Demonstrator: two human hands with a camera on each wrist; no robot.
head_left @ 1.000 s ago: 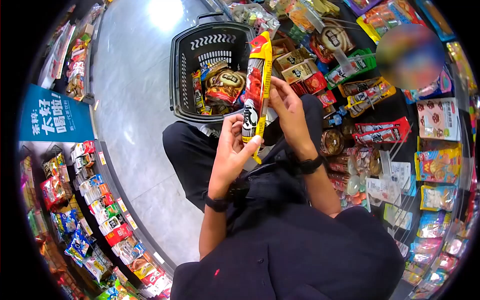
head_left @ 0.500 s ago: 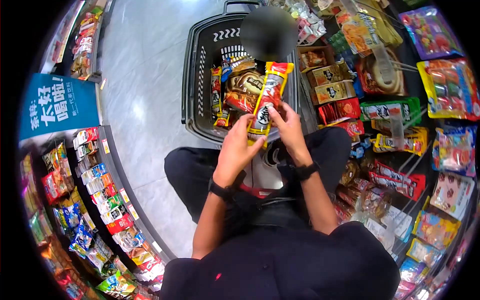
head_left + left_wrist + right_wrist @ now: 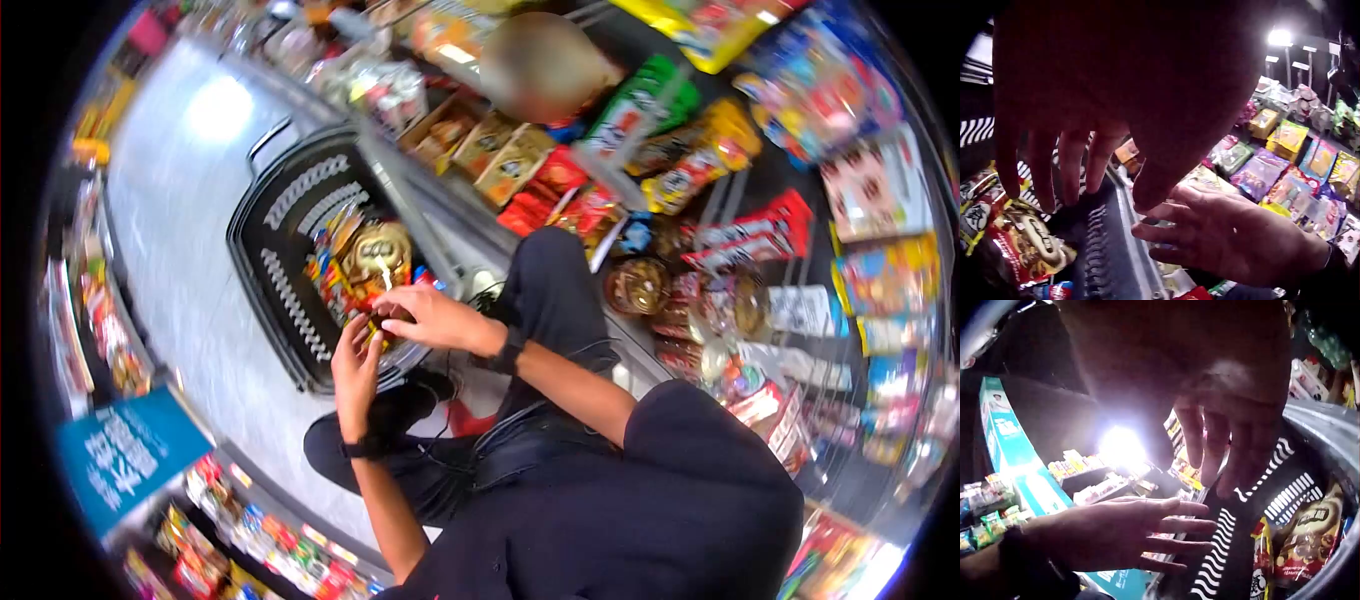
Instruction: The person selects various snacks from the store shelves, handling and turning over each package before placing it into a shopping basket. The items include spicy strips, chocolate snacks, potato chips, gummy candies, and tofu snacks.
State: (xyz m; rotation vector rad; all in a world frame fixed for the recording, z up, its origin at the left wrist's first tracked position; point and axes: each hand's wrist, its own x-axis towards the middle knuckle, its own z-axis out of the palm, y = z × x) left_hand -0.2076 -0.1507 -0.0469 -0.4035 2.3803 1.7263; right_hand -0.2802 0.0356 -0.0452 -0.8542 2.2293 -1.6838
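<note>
Both hands hover over the near side of a black shopping basket point(image 3: 300, 350). My left hand point(image 3: 355, 375) has its fingers extended and holds nothing. Close beside it, my right hand point(image 3: 435, 318) reaches across from the right with loosely bent fingers and nothing in them. Inside the basket lies a brown-and-red snack bag point(image 3: 380, 250) with a pale oval on its front. Next to that bag, a yellow-edged snack pack with black-and-white lettering point(image 3: 1261, 565) shows in the right wrist view. Some of the basket's contents are hidden behind the hands.
Shelves of packaged snacks line the right, with a green pack point(image 3: 645, 105) and red packs point(image 3: 755, 232) on them. A blue sign point(image 3: 130, 455) stands at the left shelf's end. Grey floor point(image 3: 180, 240) runs left of the basket. My bent knees flank the hands.
The long yellow-and-red snack pack, held in both hands earlier, was lowered toward the basket and let go. The hands now hold nothing, and the head view has turned and blurred.
</note>
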